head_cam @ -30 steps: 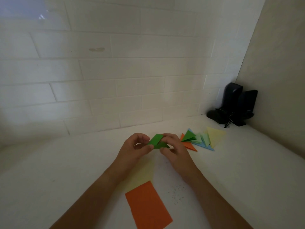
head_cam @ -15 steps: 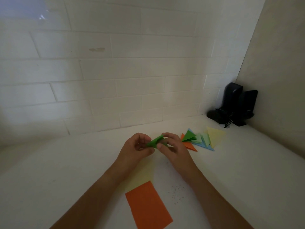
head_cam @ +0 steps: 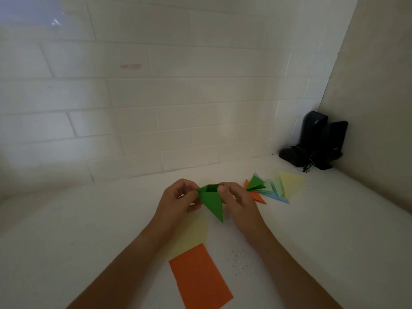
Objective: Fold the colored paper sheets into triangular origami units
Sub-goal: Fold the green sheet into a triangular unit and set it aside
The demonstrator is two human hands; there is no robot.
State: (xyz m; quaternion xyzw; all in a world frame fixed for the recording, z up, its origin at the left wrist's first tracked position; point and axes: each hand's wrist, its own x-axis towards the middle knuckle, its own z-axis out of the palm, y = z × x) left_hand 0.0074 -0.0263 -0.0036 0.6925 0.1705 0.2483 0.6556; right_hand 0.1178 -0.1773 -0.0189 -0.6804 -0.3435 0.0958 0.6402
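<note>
While pinched, one green triangle, two hands.

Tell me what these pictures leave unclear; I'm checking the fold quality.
- Head view: corners of the green folded paper triangle sit under the fingers of the left hand and right hand.
- Pale yellow paper sheet: partly under the left forearm and the orange paper rectangle.

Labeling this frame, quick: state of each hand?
Left hand: pinching the green paper triangle.
Right hand: pinching the same triangle's other top corner.
</note>
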